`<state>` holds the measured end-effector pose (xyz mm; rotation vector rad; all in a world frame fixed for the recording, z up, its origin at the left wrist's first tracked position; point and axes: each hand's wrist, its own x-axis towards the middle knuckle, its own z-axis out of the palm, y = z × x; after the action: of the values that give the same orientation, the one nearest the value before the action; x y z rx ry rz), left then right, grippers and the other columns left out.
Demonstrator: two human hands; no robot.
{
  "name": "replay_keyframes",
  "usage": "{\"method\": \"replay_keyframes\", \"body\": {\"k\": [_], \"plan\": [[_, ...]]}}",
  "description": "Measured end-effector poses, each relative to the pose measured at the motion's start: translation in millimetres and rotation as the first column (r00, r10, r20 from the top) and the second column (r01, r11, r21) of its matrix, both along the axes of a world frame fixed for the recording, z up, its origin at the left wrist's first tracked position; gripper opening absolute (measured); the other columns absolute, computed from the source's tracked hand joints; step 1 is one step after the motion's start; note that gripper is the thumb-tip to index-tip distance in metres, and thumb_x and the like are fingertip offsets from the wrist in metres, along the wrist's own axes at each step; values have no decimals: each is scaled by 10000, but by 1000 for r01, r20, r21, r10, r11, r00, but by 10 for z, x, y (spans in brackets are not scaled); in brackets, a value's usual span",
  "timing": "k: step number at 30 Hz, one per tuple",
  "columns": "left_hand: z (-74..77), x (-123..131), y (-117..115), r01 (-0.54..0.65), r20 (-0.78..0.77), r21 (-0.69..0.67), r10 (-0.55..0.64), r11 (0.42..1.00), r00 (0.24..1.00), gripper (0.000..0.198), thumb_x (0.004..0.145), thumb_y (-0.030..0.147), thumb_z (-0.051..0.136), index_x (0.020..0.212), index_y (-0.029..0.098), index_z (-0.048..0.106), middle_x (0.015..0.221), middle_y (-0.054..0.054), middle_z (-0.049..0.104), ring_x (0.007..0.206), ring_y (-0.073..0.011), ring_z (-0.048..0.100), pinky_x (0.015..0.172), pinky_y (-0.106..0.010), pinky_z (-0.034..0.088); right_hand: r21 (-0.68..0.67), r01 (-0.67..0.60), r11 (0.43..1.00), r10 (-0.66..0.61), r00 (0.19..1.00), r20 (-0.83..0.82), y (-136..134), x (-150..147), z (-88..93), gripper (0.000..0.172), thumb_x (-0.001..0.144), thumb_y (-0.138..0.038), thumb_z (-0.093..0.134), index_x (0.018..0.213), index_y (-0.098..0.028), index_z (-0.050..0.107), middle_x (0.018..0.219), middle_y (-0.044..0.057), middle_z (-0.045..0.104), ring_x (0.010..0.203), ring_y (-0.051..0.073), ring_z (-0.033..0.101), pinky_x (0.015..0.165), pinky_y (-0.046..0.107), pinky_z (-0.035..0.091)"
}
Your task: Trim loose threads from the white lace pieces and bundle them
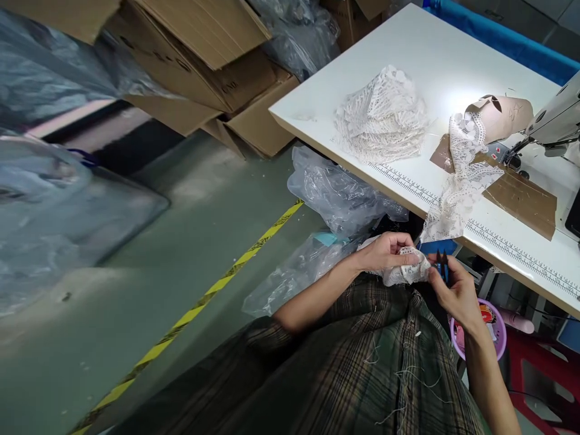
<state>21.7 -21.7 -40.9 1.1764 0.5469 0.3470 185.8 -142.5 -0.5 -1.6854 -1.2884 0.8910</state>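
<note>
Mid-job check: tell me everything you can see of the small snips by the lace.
The snips are small, with a blue body and two dark, pointed blades, apparently metal. The tips stand slightly apart and point away from the person, toward the edge of the white table. The right hand holds them, its fingers hiding part of the body. They sit just right of the white lace in the left hand; the blade tips look clear of it.
</note>
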Motion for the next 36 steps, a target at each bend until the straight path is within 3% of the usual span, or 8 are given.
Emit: {"method": "replay_keyframes", "body": {"k": [3, 6, 10, 13, 18, 23, 32, 36], "plan": [[86, -88, -5, -55, -37, -50, 53, 997, 998, 585, 615, 566, 849, 919, 120, 622, 743, 6, 649, 622, -82, 566, 578, -200, 434, 4, 28, 1000, -28, 1000, 12, 6, 38, -21, 368, 936, -444, 514, 1156, -196, 672, 924, 55, 703, 652, 150, 584, 623, 278, 477], [179, -156, 30, -23, -32, -68, 20, 997, 999, 654, 629, 511, 863, 1100, 119, 636, 860, -35, 696, 705, -103, 609, 648, -221, 470, -17, -4, 1000, 5, 999, 37, 48, -1, -45, 435, 956, -485, 469, 1206, -186, 663, 782, 27, 688, 591, 150, 568, 606, 283, 472], [233, -188, 61, -13, -52, 22, 14, 1000, 999, 545, 670, 511, 833, 1005, 103, 698, 855, -55, 702, 704, -106, 598, 644, -220, 461, -34, -3, 999, 7, 993, 117, 88, -106, -70, 544, 985, -558, 339, 953, -172, 721, 618, 13, 614, 573, 166, 565, 586, 280, 434], [237, -188, 63, -1, -85, 72, 7, 997, 996, 478, 714, 534, 788, 887, 96, 709, 761, -44, 682, 654, -101, 573, 601, -213, 434, -81, 21, 997, -8, 988, 152, 107, -166, -72, 648, 993, -603, 237, 696, -199, 647, 555, 18, 564, 538, 165, 540, 560, 278, 390], [257, -167, 57, 5, -86, 136, 6, 991, 996, 437, 744, 533, 751, 821, 107, 692, 704, -29, 658, 635, -102, 557, 588, -214, 424, -56, 7, 998, 4, 981, 195, 197, -219, -63, 559, 965, -621, 298, 615, -226, 486, 524, -25, 464, 481, 128, 414, 514, 261, 303], [293, -162, 59, -26, -79, 167, 39, 986, 996, 404, 759, 511, 732, 805, 114, 679, 720, -26, 653, 652, -106, 560, 602, -214, 436, -27, 67, 997, -61, 980, 189, 232, -257, -84, 507, 956, -607, 319, 623, -237, 409, 529, -46, 405, 494, 118, 359, 510, 252, 280], [323, -150, 80, 18, -105, 121, -5, 992, 994, 417, 742, 529, 730, 768, 119, 658, 665, -3, 613, 592, -89, 511, 549, -201, 390, -97, 1, 995, 22, 972, 235, 195, -267, -50, 505, 955, -602, 285, 661, -235, 471, 538, -35, 428, 495, 131, 362, 516, 256, 263], [302, -155, 82, 27, -133, 98, -13, 995, 991, 425, 731, 532, 734, 773, 116, 652, 662, 3, 601, 582, -81, 487, 534, -196, 367, -77, 36, 996, -12, 957, 291, 222, -270, -61, 521, 937, -630, 307, 653, -236, 494, 505, -42, 407, 458, 129, 339, 502, 263, 242]]}}
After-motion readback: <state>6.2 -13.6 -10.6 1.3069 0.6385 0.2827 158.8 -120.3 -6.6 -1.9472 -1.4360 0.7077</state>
